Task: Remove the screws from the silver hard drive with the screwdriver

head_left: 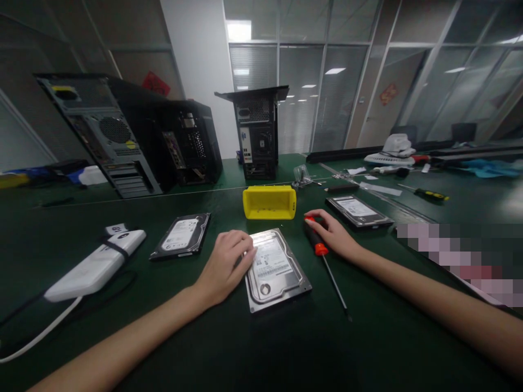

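A silver hard drive [272,272] lies label up on the green table in front of me. My left hand [229,260] rests at its left edge, fingers curled and thumb against the drive; the fingertips are partly hidden. To the right, my right hand [329,231] grips the end of a screwdriver [321,248] with a red and black handle. Its metal shaft points toward me, the tip close to or on the table. Just beyond the drive stands a yellow bin [269,204], its opening facing me, with small specks inside that could be screws.
More hard drives lie to the left [181,235] and right [359,211]. A white power strip [96,265] with its cable is at far left. Computer cases [259,133] stand at the back. Another screwdriver [429,194] lies at right, near a blurred-out patch [461,267].
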`<state>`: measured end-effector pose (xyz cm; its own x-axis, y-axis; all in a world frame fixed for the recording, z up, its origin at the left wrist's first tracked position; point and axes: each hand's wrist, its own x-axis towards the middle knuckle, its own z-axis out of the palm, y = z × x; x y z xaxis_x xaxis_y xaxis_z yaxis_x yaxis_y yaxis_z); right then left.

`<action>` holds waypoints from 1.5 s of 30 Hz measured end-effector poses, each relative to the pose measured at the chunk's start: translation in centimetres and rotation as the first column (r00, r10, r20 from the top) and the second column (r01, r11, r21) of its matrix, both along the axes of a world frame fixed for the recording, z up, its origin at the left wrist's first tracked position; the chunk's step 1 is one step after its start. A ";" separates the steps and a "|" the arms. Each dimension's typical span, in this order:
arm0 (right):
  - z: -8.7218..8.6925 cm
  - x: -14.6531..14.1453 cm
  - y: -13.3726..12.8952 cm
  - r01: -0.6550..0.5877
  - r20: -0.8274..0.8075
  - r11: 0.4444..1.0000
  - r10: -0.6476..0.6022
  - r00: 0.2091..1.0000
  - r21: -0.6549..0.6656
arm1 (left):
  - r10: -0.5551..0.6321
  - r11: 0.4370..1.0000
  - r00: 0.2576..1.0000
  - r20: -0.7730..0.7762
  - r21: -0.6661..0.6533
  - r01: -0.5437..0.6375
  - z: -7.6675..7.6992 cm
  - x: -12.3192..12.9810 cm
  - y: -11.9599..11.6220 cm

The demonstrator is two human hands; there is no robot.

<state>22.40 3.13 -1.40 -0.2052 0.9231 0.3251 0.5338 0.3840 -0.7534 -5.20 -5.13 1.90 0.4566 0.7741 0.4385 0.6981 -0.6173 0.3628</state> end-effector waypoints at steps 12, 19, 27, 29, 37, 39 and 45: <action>0.1 0.1 -0.3 -0.065 0.007 0.998 0.065 0.998 0.013 | -0.330 0.942 0.938 -0.109 -0.101 0.320 1.8 6.3 -1.3; 0.1 0.2 -0.2 -0.070 0.011 0.997 0.070 0.998 0.034 | -0.194 0.937 0.978 0.078 -0.282 0.208 0.9 6.6 -1.5; 0.4 0.2 -0.5 -0.073 0.016 0.997 0.073 0.997 0.020 | -0.160 0.898 0.981 0.110 -0.397 0.191 0.6 6.9 -0.8; 0.5 0.2 -0.6 -0.071 0.020 0.997 0.071 0.997 0.010 | -0.176 0.897 0.978 0.108 -0.393 0.205 0.5 7.0 -0.7; 0.7 0.1 -0.7 -0.062 0.014 0.998 0.062 0.998 0.006 | -0.176 0.883 0.980 0.098 -0.423 0.201 0.7 7.0 -0.7; 0.6 0.1 -0.7 -0.062 0.009 0.998 0.062 0.998 0.012 | -0.176 0.882 0.980 0.092 -0.428 0.198 0.9 7.0 -0.7; 0.5 0.1 -0.6 -0.063 -0.006 0.998 0.063 0.998 0.023 | -0.171 0.887 0.982 0.078 -0.423 0.188 0.9 7.1 -0.9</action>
